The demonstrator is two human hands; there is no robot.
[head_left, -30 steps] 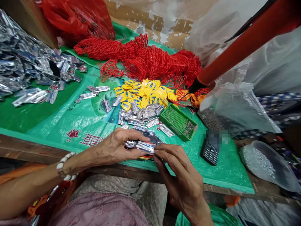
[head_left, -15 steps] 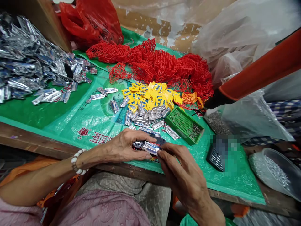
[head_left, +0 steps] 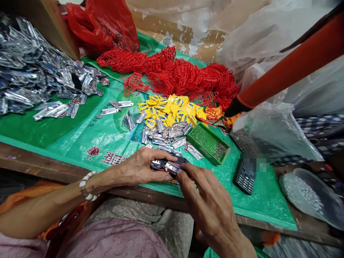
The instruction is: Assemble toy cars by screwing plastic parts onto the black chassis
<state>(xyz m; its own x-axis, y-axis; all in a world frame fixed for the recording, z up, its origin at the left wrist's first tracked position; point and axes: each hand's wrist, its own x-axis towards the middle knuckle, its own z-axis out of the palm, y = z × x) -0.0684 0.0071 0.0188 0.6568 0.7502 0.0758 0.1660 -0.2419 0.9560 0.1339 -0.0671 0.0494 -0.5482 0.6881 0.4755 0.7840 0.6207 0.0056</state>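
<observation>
At the table's front edge my left hand (head_left: 139,166) is closed around a dark piece with a round black end (head_left: 157,164), thumb and fingers on its two sides. A silver metal plate (head_left: 171,167) lies on this piece. My right hand (head_left: 208,195) pinches the plate's right end, its fingertips partly hiding it. Just beyond my hands is a small heap of similar silver plates (head_left: 174,134). Behind that heap lie yellow pieces with blue patches (head_left: 174,107). A green basket (head_left: 208,143) with small metal bits stands to the right.
Red plastic frames (head_left: 185,75) spread across the back. A big heap of silver parts (head_left: 32,68) fills the left, beside a red bag (head_left: 102,28). An orange-red bar (head_left: 290,64) slants in from the right. A black keypad phone (head_left: 244,177) and a clear tub (head_left: 309,193) are at right.
The silver plate between my hands sits at a changed tilt, and my right fingers have shifted slightly on it. The whole view has moved a little, with the orange-red bar lower left.
</observation>
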